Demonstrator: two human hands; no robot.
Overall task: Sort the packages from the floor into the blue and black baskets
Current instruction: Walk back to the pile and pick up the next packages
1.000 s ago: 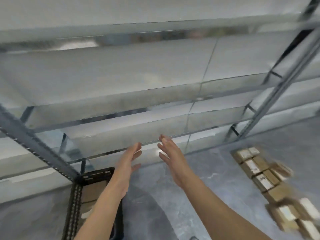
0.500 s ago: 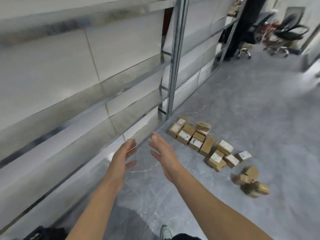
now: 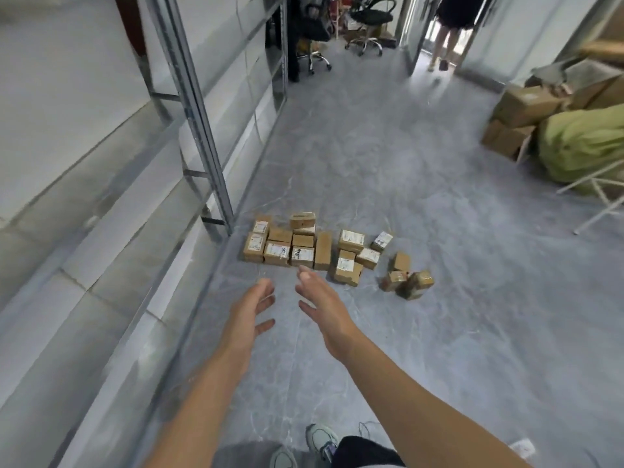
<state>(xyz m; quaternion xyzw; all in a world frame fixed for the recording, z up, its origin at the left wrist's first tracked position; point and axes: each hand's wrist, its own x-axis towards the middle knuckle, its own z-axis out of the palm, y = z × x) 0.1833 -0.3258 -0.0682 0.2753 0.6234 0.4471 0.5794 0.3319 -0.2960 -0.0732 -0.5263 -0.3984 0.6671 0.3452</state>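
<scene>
Several small cardboard packages (image 3: 323,250) with white labels lie grouped on the grey floor beside the foot of a metal shelf post. A few more small boxes (image 3: 408,279) sit apart to their right. My left hand (image 3: 248,312) and my right hand (image 3: 322,300) are stretched out in front of me, palms facing each other, fingers straight, holding nothing. Both hover just short of the nearest packages. Neither the blue nor the black basket is in view.
A metal shelving rack (image 3: 199,106) runs along the left. Large cardboard boxes (image 3: 516,113) and a green sack (image 3: 587,143) are piled at the right. Office chairs (image 3: 368,18) and a standing person (image 3: 449,32) are at the far end. My shoes (image 3: 320,440) show below.
My view has swung right from the rack and a black basket toward the packages on the floor, which now lie straight ahead. Both hands stay outstretched and hold nothing.
</scene>
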